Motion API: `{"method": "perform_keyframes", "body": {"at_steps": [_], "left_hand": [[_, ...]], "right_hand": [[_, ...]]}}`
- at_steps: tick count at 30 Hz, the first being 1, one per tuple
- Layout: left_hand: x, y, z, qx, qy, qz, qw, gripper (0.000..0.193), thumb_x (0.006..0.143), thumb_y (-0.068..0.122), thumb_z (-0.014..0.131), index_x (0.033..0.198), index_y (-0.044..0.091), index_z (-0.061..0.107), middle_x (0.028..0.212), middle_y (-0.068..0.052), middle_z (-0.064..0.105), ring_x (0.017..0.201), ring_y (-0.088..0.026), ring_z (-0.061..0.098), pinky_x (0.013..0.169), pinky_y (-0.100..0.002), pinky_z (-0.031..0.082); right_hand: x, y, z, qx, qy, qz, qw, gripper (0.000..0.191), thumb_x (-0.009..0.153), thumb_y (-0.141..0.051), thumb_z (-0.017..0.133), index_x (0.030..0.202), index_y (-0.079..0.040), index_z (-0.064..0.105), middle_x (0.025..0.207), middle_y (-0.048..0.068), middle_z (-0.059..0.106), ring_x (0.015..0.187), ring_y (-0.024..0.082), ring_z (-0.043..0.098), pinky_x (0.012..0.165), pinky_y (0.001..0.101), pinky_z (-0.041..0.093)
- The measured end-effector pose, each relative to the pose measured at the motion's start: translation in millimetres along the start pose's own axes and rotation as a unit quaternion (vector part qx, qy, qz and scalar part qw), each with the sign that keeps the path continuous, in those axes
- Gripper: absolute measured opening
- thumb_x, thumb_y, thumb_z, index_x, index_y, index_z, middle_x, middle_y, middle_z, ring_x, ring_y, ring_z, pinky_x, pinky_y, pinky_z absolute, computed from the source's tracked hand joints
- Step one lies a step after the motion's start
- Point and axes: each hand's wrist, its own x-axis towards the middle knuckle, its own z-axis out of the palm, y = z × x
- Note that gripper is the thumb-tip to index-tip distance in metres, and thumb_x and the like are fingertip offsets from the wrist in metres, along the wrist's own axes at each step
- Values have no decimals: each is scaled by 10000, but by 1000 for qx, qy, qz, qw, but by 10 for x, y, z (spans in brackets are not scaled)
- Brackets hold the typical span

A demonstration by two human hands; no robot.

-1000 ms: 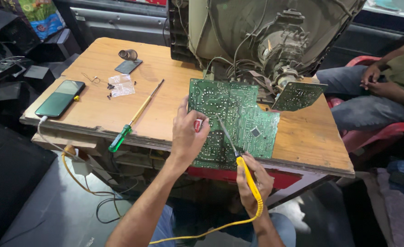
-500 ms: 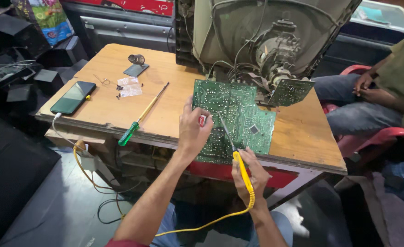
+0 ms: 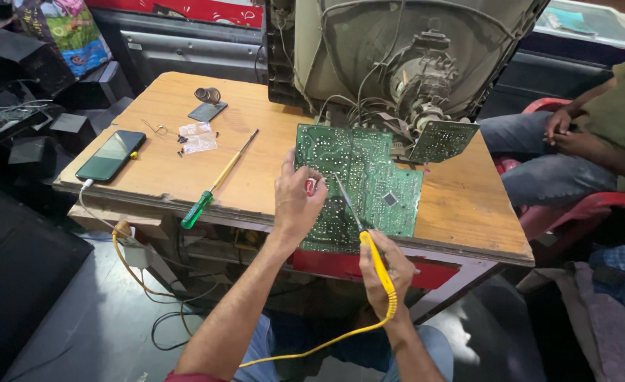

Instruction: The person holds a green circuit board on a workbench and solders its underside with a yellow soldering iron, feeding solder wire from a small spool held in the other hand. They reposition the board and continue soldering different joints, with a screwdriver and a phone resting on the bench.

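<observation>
Yellow-handled soldering iron sits gripped in the right hand, fingers closed round the handle, its tip on the green circuit board. That board lies flat at the near edge of the wooden tabletop. The left hand presses on the board, fingers curled on what may be a small red-and-white part. Farther left lie a green-handled screwdriver and a phone. Behind the board stands an opened tube television.
</observation>
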Motion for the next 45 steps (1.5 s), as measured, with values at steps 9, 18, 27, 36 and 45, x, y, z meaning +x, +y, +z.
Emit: {"method": "perform_keyframes", "body": {"at_steps": [9, 18, 27, 36, 45], "left_hand": [[12, 31, -51, -11, -20, -31, 999, 88, 825, 104, 749, 889, 75, 696, 1477, -288, 504, 1144, -352, 636, 975, -472, 450], [-11, 68, -74, -7, -23, -22, 999, 90, 833, 107, 748, 897, 73, 695, 1480, -295, 490, 1173, -361, 626, 973, -474, 440], [-3, 108, -116, -18, -28, -26, 999, 88, 833, 100, 749, 884, 63, 687, 1462, -287, 511, 1069, -333, 680, 928, -458, 484], [-3, 123, -145, -43, -16, -12, 999, 94, 831, 81, 760, 877, 44, 686, 1483, -307, 494, 915, -332, 712, 822, -417, 546], [44, 160, -197, -69, -56, -47, 995, 93, 831, 78, 734, 862, 19, 669, 1547, -322, 439, 725, -249, 707, 694, -369, 571]], "right_hand": [[-30, -3, -43, 60, 3, 68, 996, 268, 919, 14, 711, 1183, 59, 711, 1082, 115, 746, 957, 112, 685, 862, 232, 550], [-4, 20, -69, 103, 5, 80, 991, 255, 941, 40, 692, 1195, 65, 704, 1113, 117, 747, 986, 125, 681, 887, 237, 547], [45, -47, -169, 67, -33, 30, 997, 304, 909, 45, 709, 1212, 45, 694, 1217, 149, 718, 1078, 169, 699, 944, 266, 566], [156, -136, -323, 43, -70, -17, 997, 344, 876, 61, 725, 1215, 9, 694, 1255, 161, 707, 1101, 189, 702, 956, 278, 564], [224, -126, -398, 14, -96, -37, 995, 358, 875, 60, 726, 1227, -4, 699, 1282, 157, 699, 1108, 184, 705, 952, 275, 575]]}}
